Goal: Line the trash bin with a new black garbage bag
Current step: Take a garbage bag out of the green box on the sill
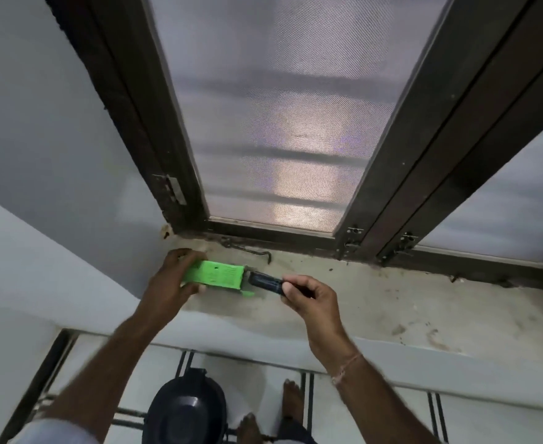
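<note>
A bright green box (216, 275) lies on the grey window sill (376, 302), and my left hand (171, 280) grips its left end. A black roll of garbage bags (266, 282) sticks out of the box's open right end. My right hand (308, 296) pinches the roll's free end between thumb and fingers. Down on the tiled floor, under my arms, stands a dark round trash bin (187, 408) with a black lid.
A brown-framed window with mesh screen (283, 116) rises behind the sill, and a metal hook latch (247, 251) lies near the box. White wall (39, 123) closes in at the left. My bare feet (292, 398) stand beside the bin on the striped floor tiles.
</note>
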Demonstrator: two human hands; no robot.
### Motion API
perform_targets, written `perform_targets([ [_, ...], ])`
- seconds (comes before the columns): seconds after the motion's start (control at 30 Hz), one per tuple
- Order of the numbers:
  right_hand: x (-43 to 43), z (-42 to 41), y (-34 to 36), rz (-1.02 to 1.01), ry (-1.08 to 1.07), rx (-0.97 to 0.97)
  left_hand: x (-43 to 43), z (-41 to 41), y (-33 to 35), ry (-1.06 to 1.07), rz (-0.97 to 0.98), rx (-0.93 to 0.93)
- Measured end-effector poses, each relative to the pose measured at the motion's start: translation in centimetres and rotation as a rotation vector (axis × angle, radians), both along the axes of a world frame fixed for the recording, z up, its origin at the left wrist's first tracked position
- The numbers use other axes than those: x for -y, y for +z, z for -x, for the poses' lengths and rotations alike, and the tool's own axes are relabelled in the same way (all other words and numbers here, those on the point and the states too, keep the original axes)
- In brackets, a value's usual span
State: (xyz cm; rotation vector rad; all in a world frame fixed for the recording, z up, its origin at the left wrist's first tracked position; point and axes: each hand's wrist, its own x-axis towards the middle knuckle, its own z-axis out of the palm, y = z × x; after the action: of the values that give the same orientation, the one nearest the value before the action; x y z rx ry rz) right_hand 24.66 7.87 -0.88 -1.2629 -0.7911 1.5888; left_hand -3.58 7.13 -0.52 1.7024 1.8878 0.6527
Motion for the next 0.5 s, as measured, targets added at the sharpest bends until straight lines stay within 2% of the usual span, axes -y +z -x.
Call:
perform_targets([
  [0.17, 0.1, -1.0, 0.2, -0.011, -0.040, 0.017, -0.6, 0.1, -2.7, -0.026, 0.030, -0.034],
  [0.27, 0.0, -0.6, 0.8, -0.011, -0.053, 0.003, 0.4, -0.9, -2.4, 0.044, -0.107, -0.419],
  [0.3, 0.0, -0.4, 1.1, -0.011, -0.058, -0.005, 1.1, -1.9, -1.8, 0.133, -0.165, -0.464],
  [0.33, 0.0, 0.0, 1.3, -0.010, -0.060, -0.014, 2.0, -3.6, -1.0, 0.210, -0.236, -0.402],
  [0.37, 0.0, 0.4, 1.6, -0.008, -0.058, -0.024, 3.0, -5.7, -0.2, 0.258, -0.296, -0.244],
  [0.4, 0.1, 0.9, 1.8, -0.007, -0.054, -0.031, 3.5, -7.9, 0.7, 0.281, -0.289, 0.008],
  [0.47, 0.4, 2.2, 2.4, -0.003, -0.034, -0.039, 3.9, -11.7, 2.6, 0.287, -0.082, 0.540],
  [0.5, 0.5, 2.7, 2.7, -0.005, -0.022, -0.041, 3.8, -12.9, 3.1, 0.314, -0.003, 0.732],
])
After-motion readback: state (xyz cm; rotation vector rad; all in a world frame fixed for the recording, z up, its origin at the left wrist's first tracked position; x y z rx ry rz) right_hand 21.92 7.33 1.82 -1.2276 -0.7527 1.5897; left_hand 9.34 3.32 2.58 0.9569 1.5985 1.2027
